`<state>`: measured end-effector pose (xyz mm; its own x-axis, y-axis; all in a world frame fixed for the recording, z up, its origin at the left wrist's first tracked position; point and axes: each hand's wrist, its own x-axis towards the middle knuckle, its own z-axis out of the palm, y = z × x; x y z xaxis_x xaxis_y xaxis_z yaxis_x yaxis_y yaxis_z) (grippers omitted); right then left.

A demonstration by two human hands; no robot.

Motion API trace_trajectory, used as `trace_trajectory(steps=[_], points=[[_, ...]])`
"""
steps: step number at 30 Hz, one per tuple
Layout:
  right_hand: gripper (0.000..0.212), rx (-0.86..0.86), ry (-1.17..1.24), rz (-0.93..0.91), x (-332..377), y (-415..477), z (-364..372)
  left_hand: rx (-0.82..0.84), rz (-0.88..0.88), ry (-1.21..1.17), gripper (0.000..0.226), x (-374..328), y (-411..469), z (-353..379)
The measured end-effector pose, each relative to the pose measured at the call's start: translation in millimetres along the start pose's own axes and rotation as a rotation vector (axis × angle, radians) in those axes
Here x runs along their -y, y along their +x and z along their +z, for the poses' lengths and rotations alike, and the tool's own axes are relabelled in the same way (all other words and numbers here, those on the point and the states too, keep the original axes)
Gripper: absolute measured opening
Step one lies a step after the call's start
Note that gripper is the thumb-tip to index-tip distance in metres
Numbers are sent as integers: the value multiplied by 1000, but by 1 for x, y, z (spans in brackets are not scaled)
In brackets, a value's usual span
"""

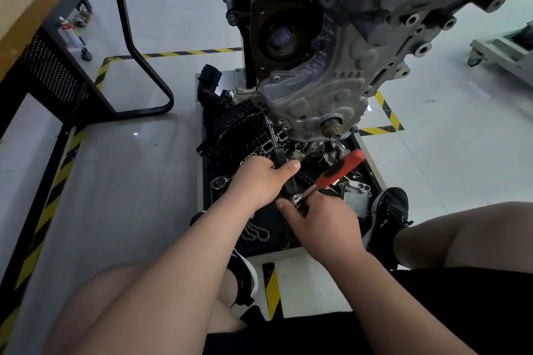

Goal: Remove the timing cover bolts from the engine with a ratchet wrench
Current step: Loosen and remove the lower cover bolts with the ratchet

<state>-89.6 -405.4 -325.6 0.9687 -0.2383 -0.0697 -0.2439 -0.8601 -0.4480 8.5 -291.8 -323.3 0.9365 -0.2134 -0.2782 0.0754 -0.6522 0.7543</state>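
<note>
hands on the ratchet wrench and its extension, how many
2. Left hand grips the extension bar; right hand holds the ratchet wrench at its head.

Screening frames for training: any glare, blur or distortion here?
Head view: wide-angle distortion bows the hazard tape; a small glare spot sits on the floor; the tray under the engine is dim; left hand, right hand and ratchet wrench are sharp.

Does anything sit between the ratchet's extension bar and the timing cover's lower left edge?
Nothing visible does. The extension bar, gripped by the left hand, runs clear from the ratchet wrench in the right hand up to the edge of the timing cover, passing the black manifold. Its tip is too small to judge seating.
</note>
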Motion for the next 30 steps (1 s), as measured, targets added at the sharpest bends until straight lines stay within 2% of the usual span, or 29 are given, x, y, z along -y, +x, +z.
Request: trace_trajectory(steps=[2, 4, 8, 10, 13, 15, 19, 24, 27, 30], points=[[50, -18, 94, 2, 0, -1, 5, 0, -14, -16, 52, -1, 1, -1], [54, 16, 390, 50, 0, -3, 9, 23, -39, -75, 53, -1, 1, -2], [52, 297, 1393, 494, 7, -5, 10, 117, -100, -198, 56, -3, 1, -3], [55, 483, 1788, 689, 10, -5, 10, 176, -126, -258, 53, -4, 1, -2], [52, 715, 2208, 778, 16, -8, 10, 208, -145, -285, 48, -4, 2, 0], [48, 782, 2336, 757, 22, -12, 11, 202, -158, -292, 47, -3, 2, -1], [43, 811, 2352, 740, 28, -13, 9, 202, -168, -285, 47, -1, 3, -1], [57, 681, 2149, 813, 28, -11, 4, 167, -138, -288, 45, -1, 4, 0], [55, 482, 1778, 806, 29, -10, 5, 135, -118, -266, 45, -1, 4, -1], [56, 200, 1143, 570, 23, -10, 7, 105, -93, -235, 48, 0, 3, -1]])
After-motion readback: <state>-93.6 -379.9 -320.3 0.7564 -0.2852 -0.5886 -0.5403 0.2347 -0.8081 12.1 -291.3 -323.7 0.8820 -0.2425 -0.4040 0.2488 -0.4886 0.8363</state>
